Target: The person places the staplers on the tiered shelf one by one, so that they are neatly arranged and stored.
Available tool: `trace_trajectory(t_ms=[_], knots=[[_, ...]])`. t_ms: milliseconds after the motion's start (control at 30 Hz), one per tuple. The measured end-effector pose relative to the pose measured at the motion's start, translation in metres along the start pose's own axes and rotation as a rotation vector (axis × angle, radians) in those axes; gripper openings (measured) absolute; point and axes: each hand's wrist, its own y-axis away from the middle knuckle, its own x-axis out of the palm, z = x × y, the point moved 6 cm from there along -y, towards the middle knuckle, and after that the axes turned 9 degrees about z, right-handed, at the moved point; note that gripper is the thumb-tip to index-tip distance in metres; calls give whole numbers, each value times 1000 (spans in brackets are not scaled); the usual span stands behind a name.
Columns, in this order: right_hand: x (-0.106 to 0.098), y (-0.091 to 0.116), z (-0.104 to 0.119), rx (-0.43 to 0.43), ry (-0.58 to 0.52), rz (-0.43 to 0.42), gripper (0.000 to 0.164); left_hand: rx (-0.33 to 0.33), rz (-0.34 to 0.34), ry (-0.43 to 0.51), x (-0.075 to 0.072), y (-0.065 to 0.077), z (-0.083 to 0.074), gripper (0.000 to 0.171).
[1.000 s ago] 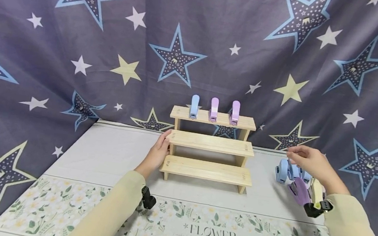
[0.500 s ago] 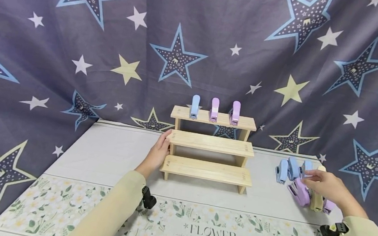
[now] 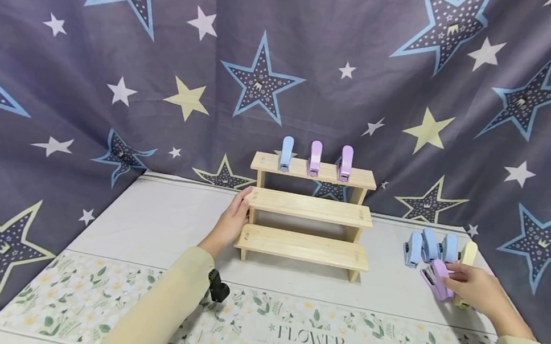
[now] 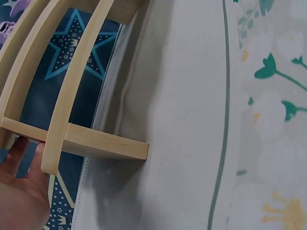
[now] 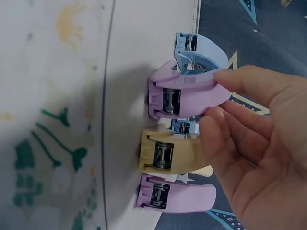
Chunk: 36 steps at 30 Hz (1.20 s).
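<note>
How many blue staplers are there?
4: one blue stapler on the top shelf; three on the table: left one, middle one, right one. The right hand may hide more.

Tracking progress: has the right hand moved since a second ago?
Yes: the right hand moved rightward, farther from the wooden shelf and lower in view.

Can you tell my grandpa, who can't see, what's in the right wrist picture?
A right hand pinches a purple stapler by its handle end. Lower in the picture are a yellow stapler and another purple stapler; a blue stapler shows above.
</note>
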Motion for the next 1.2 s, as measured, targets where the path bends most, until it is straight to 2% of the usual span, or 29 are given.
trace_trajectory(t_ms=[133, 333, 567, 700, 833, 1033, 1200], knots=[[2, 2, 1, 2, -23, 3, 52, -10, -7, -8, 0, -2, 1, 46], [12, 7, 2, 27, -93, 86, 61, -14, 6, -12, 2, -3, 1, 47], [13, 7, 7, -17, -98, 72, 64, -9, 1, -6, 0, -4, 3, 47], [16, 7, 9, -2, -103, 88, 65, -2, 5, 1, 1, -4, 3, 47], [17, 7, 12, 3, -96, 84, 62, -4, 7, 0, 1, -3, 2, 47], [17, 8, 16, 10, -95, 63, 48, -8, 7, -6, 1, -2, 1, 47], [18, 7, 18, -2, -108, 72, 52, -5, 6, -10, 1, -2, 1, 47]])
